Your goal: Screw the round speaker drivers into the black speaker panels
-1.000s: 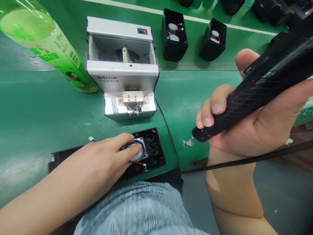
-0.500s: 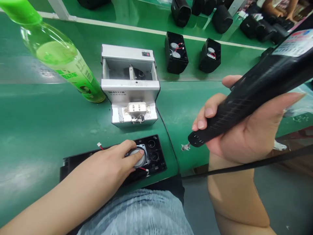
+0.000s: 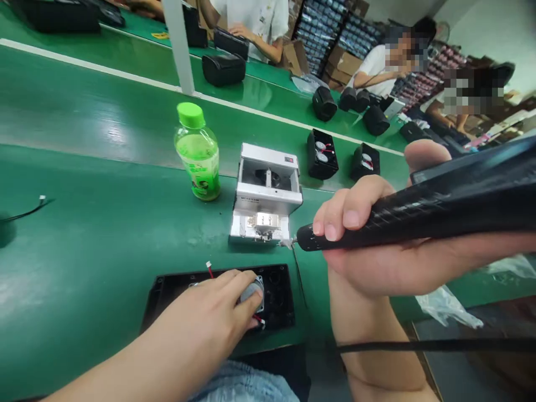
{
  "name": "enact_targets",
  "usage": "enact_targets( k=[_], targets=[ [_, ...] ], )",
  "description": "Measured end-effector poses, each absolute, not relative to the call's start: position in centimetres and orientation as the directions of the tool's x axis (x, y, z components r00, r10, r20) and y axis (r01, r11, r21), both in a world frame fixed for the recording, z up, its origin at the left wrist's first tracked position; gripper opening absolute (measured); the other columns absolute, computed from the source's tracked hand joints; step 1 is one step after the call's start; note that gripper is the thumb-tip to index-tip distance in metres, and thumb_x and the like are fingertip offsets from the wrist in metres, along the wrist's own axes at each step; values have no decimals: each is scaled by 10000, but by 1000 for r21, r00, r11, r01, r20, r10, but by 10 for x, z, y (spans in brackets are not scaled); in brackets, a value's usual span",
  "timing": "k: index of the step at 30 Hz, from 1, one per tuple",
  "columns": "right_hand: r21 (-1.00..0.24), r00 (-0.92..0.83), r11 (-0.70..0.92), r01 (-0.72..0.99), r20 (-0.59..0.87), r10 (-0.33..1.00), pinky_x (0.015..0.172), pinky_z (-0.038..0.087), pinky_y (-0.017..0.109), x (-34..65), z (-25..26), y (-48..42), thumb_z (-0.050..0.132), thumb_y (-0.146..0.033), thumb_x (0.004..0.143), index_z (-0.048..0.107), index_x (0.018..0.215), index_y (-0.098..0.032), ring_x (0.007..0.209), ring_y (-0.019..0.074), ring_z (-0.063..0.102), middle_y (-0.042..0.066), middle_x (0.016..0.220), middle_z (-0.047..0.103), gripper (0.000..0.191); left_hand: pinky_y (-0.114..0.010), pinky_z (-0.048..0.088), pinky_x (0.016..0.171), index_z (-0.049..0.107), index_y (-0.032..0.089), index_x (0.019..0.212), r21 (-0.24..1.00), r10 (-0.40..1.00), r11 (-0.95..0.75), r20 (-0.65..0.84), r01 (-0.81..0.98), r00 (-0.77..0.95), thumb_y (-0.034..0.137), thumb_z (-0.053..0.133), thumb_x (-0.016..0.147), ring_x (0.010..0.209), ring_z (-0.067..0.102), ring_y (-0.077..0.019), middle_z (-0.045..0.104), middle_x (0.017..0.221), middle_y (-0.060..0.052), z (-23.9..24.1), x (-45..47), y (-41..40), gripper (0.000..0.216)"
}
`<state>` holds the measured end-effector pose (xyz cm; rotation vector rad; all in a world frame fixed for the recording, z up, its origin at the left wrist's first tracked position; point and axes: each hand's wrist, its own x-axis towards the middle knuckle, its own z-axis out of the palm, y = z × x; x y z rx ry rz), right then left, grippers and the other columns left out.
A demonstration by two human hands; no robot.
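My left hand (image 3: 228,304) is curled over a round grey speaker (image 3: 254,294), thumb and fingers around it. This speaker sits in a long black speaker housing (image 3: 280,304) lying on the green bench. Red wires with white plugs stick out on both sides of the hand, which hides much of the housing. In my right hand (image 3: 368,240) is a black electric screwdriver (image 3: 402,215), held level and pointing left. Its bit, with whitish scraps around it, appears at the front right corner of a silver screw feeder (image 3: 270,192); I cannot tell whether they touch.
A green drink bottle (image 3: 199,156) stands left of the feeder. Two black speaker boxes (image 3: 323,167) with wired speakers stand behind, right. A white post (image 3: 178,50) rises from the bench. Clear plastic bags (image 3: 448,304) lie right. Several co-workers sit across the bench among black cases.
The view has lifted, bringing co-workers in. The screwdriver has swung more level, its bit now at the feeder's front corner instead of off to the right. My left hand stays on the speaker.
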<state>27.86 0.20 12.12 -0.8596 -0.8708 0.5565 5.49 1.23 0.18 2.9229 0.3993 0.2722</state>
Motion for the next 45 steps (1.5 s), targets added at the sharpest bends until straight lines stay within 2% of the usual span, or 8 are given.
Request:
enact_targets(
  k=[4, 8, 13, 19, 22, 30, 40, 45],
  targets=[
    [-799, 391, 593, -95, 518, 761, 436, 535, 339, 267, 108, 24, 714, -881, 833, 754, 1011, -297, 426, 183, 574, -39, 585, 690, 612, -507, 697, 950, 780, 181, 1343, 210, 312, -940, 198, 270, 929, 509, 723, 1032, 1242, 749, -361, 735, 1495, -155, -7, 47, 1, 456],
    [-778, 286, 621, -94, 577, 765, 370, 486, 326, 260, 81, 44, 695, -933, 795, 769, 1002, -275, 391, 187, 547, -31, 560, 670, 694, -531, 647, 1051, 738, 194, 1426, 276, 321, -920, 119, 279, 940, 536, 668, 1067, 1279, 731, -349, 679, 1587, -145, -20, 45, -3, 500],
    [-758, 355, 653, 17, 615, 704, 300, 397, 298, 254, 68, 53, 441, -953, 926, 718, 1171, -250, 327, 165, 468, -58, 528, 595, 794, -570, 609, 1114, 736, 191, 1431, 373, 344, -877, 50, 302, 938, 520, 700, 1048, 1335, 699, -374, 639, 1634, -146, -12, 45, -2, 505],
    [-820, 432, 572, 19, 523, 735, 341, 430, 282, 257, 71, 44, 379, -952, 945, 671, 1249, -275, 353, 159, 487, -71, 546, 575, 797, -575, 602, 1119, 751, 207, 1436, 409, 356, -851, -11, 330, 934, 585, 785, 977, 1334, 705, -392, 655, 1614, -150, -1, 44, 2, 595],
    [-824, 438, 564, -59, 486, 756, 333, 436, 285, 259, 77, 26, 484, -946, 916, 716, 1261, -291, 343, 163, 486, -70, 549, 598, 776, -567, 610, 1097, 766, 218, 1409, 407, 378, -854, 54, 325, 924, 633, 804, 945, 1288, 730, -386, 688, 1571, -150, -3, 44, 1, 623],
    [-808, 448, 578, -116, 477, 756, 433, 515, 336, 268, 103, 2, 714, -825, 883, 774, 1155, -339, 419, 185, 563, -45, 592, 676, 560, -548, 676, 909, 774, 177, 1329, 287, 381, -902, 181, 322, 907, 237, 685, 1038, 1105, 801, -360, 783, 1413, -137, -1, 51, 5, 311],
    [-817, 486, 566, -105, 455, 746, 356, 426, 300, 266, 77, 42, 677, -968, 761, 690, 1026, -319, 389, 169, 525, -84, 565, 611, 701, -576, 686, 864, 753, 206, 1282, 361, 427, -863, 147, 354, 892, 248, 626, 1058, 1093, 808, -355, 789, 1375, -116, -12, 54, 4, 261],
    [-847, 484, 524, -86, 424, 766, 366, 443, 322, 262, 82, 41, 607, -966, 824, 684, 972, -299, 399, 181, 554, -60, 561, 622, 688, -583, 695, 840, 757, 212, 1264, 386, 438, -849, 133, 361, 889, 259, 648, 1041, 1067, 815, -359, 790, 1368, -116, -11, 55, 4, 253]
  ],
)
